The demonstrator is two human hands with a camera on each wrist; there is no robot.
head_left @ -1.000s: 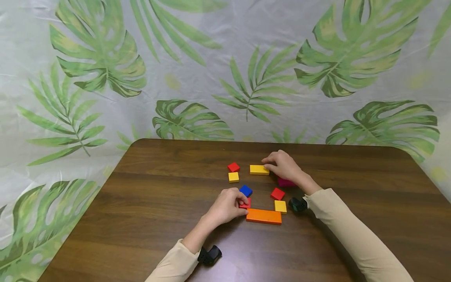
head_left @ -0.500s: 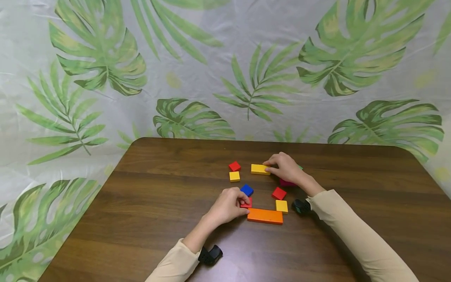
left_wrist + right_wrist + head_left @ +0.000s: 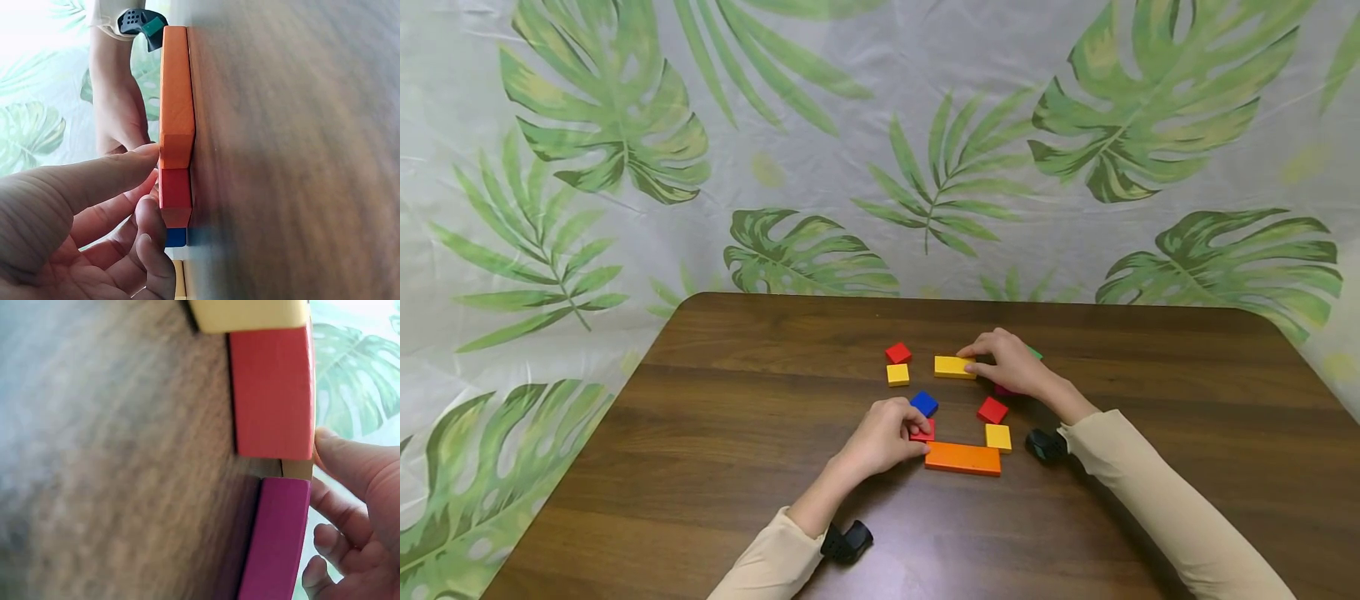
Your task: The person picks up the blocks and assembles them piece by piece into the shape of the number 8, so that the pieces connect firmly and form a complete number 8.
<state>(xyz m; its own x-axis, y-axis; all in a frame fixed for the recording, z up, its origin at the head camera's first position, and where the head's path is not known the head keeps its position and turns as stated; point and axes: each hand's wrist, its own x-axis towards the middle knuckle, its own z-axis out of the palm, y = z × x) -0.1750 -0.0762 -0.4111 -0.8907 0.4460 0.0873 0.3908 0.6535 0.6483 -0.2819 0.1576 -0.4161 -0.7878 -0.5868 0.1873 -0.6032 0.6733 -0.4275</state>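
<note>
My right hand point(image 3: 1009, 364) pinches the right end of a flat yellow rectangular block point(image 3: 953, 367) at the far side of the block layout. My left hand point(image 3: 883, 437) has its thumb against the left end of the long orange block point(image 3: 176, 94). Its other fingers rest at the small red block point(image 3: 175, 197) beside the orange one. A blue block point(image 3: 924, 404) lies just beyond that red block. On the right side, a second red block point(image 3: 992, 410) sits above a yellow square block point(image 3: 997, 438), which meets the orange block's corner.
A magenta block point(image 3: 275, 540) lies partly under my right hand, and a green block point(image 3: 1036, 353) peeks out behind it. Another red block point(image 3: 898, 353) and a small yellow block point(image 3: 898, 375) lie at the far left. The wooden table point(image 3: 700, 417) reaches a leaf-patterned cloth point(image 3: 805, 150).
My right hand has shifted the yellow rectangular block slightly toward me. More of the green block shows behind that hand and less of the magenta one. The left hand stays in place.
</note>
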